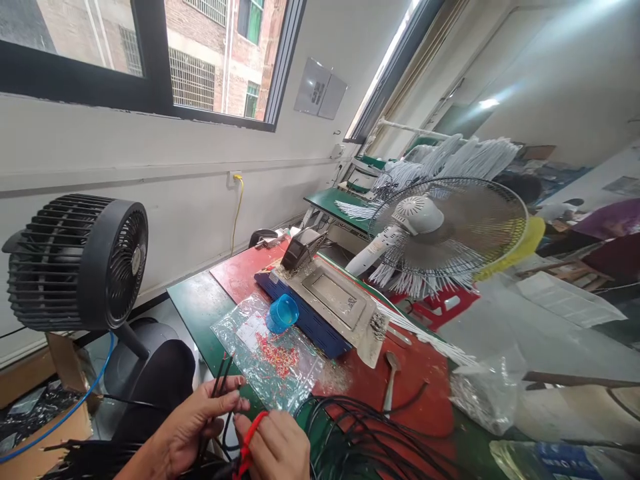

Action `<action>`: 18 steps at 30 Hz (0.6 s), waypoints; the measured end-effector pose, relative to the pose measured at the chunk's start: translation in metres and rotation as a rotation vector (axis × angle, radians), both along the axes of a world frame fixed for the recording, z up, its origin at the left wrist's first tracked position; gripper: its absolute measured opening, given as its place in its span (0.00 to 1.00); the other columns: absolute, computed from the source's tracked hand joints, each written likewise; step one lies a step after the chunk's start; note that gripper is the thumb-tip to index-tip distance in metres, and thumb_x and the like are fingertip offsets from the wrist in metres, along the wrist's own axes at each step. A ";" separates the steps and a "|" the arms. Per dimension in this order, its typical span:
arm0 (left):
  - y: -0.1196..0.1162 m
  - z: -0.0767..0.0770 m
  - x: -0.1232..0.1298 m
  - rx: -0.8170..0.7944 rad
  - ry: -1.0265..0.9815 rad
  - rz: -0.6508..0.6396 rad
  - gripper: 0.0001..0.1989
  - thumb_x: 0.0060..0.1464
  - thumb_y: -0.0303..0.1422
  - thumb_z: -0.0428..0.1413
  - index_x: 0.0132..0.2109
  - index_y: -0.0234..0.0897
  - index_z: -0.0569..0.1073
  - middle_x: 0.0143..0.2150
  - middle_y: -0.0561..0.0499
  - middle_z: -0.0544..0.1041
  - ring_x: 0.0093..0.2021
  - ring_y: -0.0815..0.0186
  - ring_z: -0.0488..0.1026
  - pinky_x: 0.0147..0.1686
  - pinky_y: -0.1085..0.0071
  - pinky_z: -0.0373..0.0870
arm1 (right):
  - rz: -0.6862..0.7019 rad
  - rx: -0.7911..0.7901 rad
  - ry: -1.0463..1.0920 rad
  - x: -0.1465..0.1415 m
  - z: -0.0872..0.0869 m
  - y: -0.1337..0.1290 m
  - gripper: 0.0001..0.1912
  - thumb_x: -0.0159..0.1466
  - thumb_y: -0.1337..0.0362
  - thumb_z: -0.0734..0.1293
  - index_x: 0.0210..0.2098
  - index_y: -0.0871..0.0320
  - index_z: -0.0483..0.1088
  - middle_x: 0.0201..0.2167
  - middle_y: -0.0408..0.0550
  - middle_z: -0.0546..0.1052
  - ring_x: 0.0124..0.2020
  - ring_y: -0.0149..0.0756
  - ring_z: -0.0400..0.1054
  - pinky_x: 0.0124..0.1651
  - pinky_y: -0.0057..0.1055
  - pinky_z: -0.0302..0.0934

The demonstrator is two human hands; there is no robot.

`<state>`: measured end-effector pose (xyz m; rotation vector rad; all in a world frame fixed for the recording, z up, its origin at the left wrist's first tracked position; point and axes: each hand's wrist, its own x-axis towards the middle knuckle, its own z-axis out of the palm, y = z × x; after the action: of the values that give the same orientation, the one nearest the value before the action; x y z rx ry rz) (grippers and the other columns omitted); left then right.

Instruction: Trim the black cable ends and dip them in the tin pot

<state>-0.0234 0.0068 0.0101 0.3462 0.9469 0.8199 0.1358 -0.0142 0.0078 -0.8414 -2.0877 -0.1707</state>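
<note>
My left hand [207, 410] is closed on thin black cables [223, 373], whose ends stick up above the fingers. Close beside it, my right hand [280, 443] is curled around a curved red item [254, 430], handle-like in shape; its far part is hidden. Just beyond the hands, a clear plastic bag [235, 333] lies flat on the table with a heap of tiny red and pale pieces [277, 357] on it. A blue cup [283, 313] stands tilted there. More black cables [360, 427] spread in loops to the right of my right hand.
A dusty soldering pot-like machine [335, 293] sits behind the bag, with a spoon [391, 380] to its right. A black fan [75, 263] stands at left, a white-grey fan [420, 220] at right. Dark cable ends [85, 460] lie at lower left. People sit at far right.
</note>
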 end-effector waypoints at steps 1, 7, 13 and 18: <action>0.000 0.000 0.000 -0.009 -0.003 0.007 0.19 0.39 0.32 0.67 0.40 0.31 0.75 0.31 0.42 0.78 0.18 0.79 0.58 0.14 0.84 0.42 | 0.013 0.022 -0.039 0.000 0.002 0.001 0.11 0.64 0.70 0.57 0.37 0.62 0.71 0.16 0.44 0.70 0.18 0.31 0.61 0.21 0.31 0.45; 0.000 -0.001 0.000 -0.127 -0.119 0.056 0.20 0.39 0.28 0.67 0.42 0.28 0.74 0.32 0.38 0.78 0.24 0.73 0.69 0.13 0.86 0.46 | 0.085 0.081 -0.131 -0.005 0.009 0.005 0.12 0.65 0.72 0.56 0.39 0.64 0.71 0.19 0.44 0.72 0.21 0.30 0.64 0.22 0.31 0.47; 0.000 0.003 0.003 -0.272 -0.289 0.144 0.15 0.44 0.21 0.62 0.42 0.26 0.74 0.28 0.42 0.77 0.20 0.77 0.67 0.11 0.89 0.49 | 0.105 0.046 -0.195 -0.008 0.010 0.006 0.16 0.67 0.72 0.52 0.39 0.65 0.72 0.20 0.47 0.73 0.21 0.32 0.64 0.23 0.32 0.49; 0.004 0.006 0.003 -0.181 -0.189 0.111 0.14 0.46 0.28 0.63 0.42 0.29 0.75 0.33 0.42 0.76 0.22 0.76 0.67 0.10 0.88 0.47 | 0.043 0.037 -0.084 0.007 0.013 0.015 0.13 0.64 0.71 0.56 0.42 0.64 0.71 0.21 0.48 0.74 0.22 0.34 0.65 0.24 0.32 0.52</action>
<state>-0.0203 0.0107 0.0156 0.0587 0.8610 0.8456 0.1423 0.0004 0.0207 -0.7786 -2.1728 -0.2246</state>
